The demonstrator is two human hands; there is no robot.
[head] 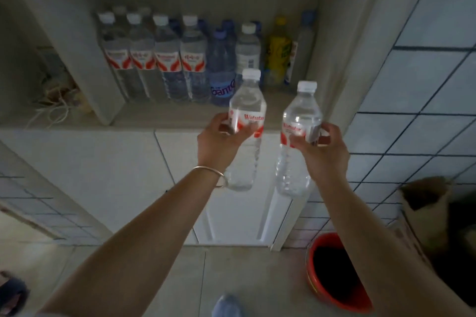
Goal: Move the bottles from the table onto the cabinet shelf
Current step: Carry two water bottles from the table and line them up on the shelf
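The person is standing in front of the cabinet shelf (195, 117) and holding one clear water bottle in each hand, both raised just in front of the shelf's front edge. The left hand (219, 141) is gripping the left bottle (247, 121) around its red-and-white label, fingers wrapped across the front and thumb on the near side; the bottle is standing nearly upright, its white cap level with the bottles already on the shelf and its base hanging below the shelf edge, in front of the white cabinet doors (128, 175). A thin bangle (206, 168) is sitting on that wrist. The right hand (324, 149) is gripping the right bottle (298, 136) at its label too, the fingers curling round the far side; this bottle is leaning slightly, its cap tipped toward the shelf. The two bottles are hanging near each other but apart.

On the shelf, a row of bottles (167, 59) is standing toward the back: several clear ones with red labels at the shelf's left end, a blue bottle (221, 72) mid-shelf, and a yellow bottle (278, 54) at the right end. Below the shelf, on the floor to its right, a red bucket (334, 273) is sitting.
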